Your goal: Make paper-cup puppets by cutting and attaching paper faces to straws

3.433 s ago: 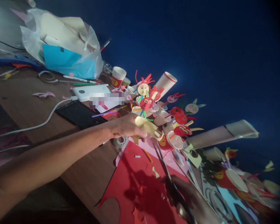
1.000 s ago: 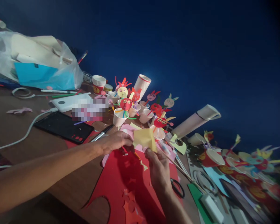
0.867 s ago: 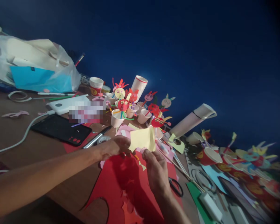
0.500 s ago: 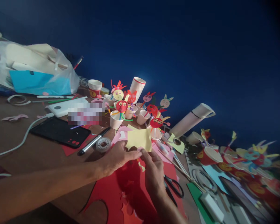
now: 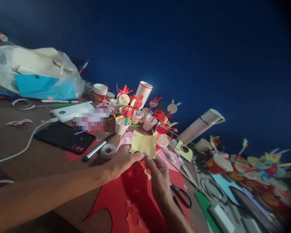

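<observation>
My left hand (image 5: 122, 161) and my right hand (image 5: 158, 176) meet over a red paper sheet (image 5: 111, 197), thumbs and fingertips pinched together. Whatever they pinch is mostly hidden by the fingers. Just below the fingertips an orange strip and a small pale yellow paper piece (image 5: 147, 175) show between the hands. Right behind the fingers is a yellow paper square (image 5: 145, 144); I cannot tell if they touch it. Black-handled scissors (image 5: 181, 195) lie to the right of my right hand. A white tape roll (image 5: 108, 150) lies beyond my left wrist, beside a silver-and-black pen (image 5: 97, 149).
Paper cups with paper-faced figures (image 5: 128, 111) stand behind the hands. A tall white flask (image 5: 199, 126) stands back right, with red cups (image 5: 218, 163) nearer. On the left are a phone case (image 5: 65, 137), a white power bank (image 5: 71, 110) and a plastic bag (image 5: 72, 77).
My view has shifted slightly, so most of the table appears a little further right. Both hands stay pinched together at nearly the same place, with only small finger movement.
</observation>
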A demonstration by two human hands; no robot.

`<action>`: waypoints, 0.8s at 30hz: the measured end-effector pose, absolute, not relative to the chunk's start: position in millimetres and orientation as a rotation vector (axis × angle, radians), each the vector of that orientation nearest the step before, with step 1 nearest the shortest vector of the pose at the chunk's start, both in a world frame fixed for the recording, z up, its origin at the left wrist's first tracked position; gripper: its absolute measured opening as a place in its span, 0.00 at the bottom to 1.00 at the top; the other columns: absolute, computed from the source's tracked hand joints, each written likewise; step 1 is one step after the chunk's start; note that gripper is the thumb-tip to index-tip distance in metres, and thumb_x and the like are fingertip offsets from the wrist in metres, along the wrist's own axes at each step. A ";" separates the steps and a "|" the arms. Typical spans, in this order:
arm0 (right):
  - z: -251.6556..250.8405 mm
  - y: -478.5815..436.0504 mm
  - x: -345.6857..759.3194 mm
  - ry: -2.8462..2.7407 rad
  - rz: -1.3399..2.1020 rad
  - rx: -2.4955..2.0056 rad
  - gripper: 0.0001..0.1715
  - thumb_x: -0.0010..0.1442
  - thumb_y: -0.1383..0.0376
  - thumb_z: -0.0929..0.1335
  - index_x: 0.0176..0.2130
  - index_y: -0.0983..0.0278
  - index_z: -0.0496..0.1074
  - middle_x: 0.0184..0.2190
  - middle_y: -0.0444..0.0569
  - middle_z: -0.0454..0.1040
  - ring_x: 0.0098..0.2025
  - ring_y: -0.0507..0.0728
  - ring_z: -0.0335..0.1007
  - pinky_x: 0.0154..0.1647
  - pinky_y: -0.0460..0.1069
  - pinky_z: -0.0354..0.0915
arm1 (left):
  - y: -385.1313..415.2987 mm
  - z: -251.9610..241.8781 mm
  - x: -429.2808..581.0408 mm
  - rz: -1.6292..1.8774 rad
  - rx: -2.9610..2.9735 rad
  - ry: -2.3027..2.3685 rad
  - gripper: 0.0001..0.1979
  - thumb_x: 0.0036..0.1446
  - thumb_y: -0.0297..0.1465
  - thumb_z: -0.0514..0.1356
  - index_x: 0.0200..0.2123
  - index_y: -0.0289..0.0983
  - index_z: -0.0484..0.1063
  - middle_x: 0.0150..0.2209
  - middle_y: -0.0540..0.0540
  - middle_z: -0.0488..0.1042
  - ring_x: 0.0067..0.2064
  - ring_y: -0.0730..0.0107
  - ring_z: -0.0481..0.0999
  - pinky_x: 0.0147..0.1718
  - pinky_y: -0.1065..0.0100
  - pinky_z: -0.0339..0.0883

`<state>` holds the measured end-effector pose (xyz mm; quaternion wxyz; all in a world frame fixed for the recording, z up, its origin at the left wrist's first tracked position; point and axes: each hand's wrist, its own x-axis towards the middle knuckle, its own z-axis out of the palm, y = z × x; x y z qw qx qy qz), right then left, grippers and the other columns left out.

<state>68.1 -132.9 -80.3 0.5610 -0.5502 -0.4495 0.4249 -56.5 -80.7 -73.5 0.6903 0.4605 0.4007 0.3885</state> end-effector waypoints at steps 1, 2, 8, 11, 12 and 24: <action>-75.8 -132.1 76.2 -1.160 0.970 -1.323 0.15 0.55 0.55 0.66 0.34 0.64 0.71 0.27 0.44 0.72 0.28 0.52 0.65 0.32 0.46 0.61 | -78.3 -73.1 -58.0 0.873 1.027 0.894 0.13 0.44 0.34 0.65 0.33 0.33 0.73 0.27 0.46 0.76 0.28 0.71 0.73 0.28 0.72 0.65; -70.0 -132.3 86.9 -1.292 0.937 -1.351 0.16 0.55 0.54 0.66 0.35 0.64 0.71 0.28 0.45 0.73 0.29 0.53 0.66 0.32 0.46 0.61 | -75.7 -72.4 -59.7 0.885 1.022 0.887 0.13 0.43 0.34 0.66 0.32 0.33 0.73 0.27 0.46 0.76 0.27 0.72 0.72 0.28 0.72 0.65; -35.6 -155.6 170.4 -1.921 0.569 -2.131 0.13 0.55 0.57 0.64 0.30 0.59 0.75 0.23 0.44 0.74 0.27 0.54 0.67 0.27 0.46 0.56 | -58.2 -73.1 -69.9 1.024 0.920 0.837 0.14 0.40 0.32 0.67 0.33 0.33 0.72 0.25 0.49 0.74 0.26 0.74 0.71 0.26 0.73 0.64; -36.0 -170.6 189.2 -1.976 0.639 -2.362 0.11 0.52 0.60 0.65 0.34 0.57 0.75 0.23 0.42 0.75 0.25 0.55 0.69 0.25 0.46 0.53 | -50.2 -77.3 -73.5 1.052 0.874 0.831 0.15 0.39 0.33 0.67 0.32 0.33 0.72 0.26 0.49 0.73 0.26 0.74 0.70 0.26 0.73 0.63; -38.1 -174.0 190.0 -1.969 0.683 -2.391 0.12 0.50 0.61 0.66 0.37 0.57 0.74 0.22 0.42 0.76 0.25 0.55 0.70 0.25 0.46 0.53 | -48.1 -78.1 -74.5 1.059 0.873 0.826 0.15 0.40 0.33 0.67 0.32 0.32 0.72 0.26 0.48 0.73 0.26 0.75 0.69 0.26 0.73 0.63; -53.3 -186.2 175.6 -1.897 0.481 -2.495 0.18 0.41 0.63 0.67 0.36 0.51 0.74 0.22 0.47 0.74 0.29 0.63 0.71 0.25 0.49 0.53 | -40.8 -72.4 -81.5 1.123 0.808 0.770 0.11 0.40 0.32 0.66 0.27 0.31 0.72 0.24 0.49 0.71 0.25 0.77 0.67 0.25 0.72 0.60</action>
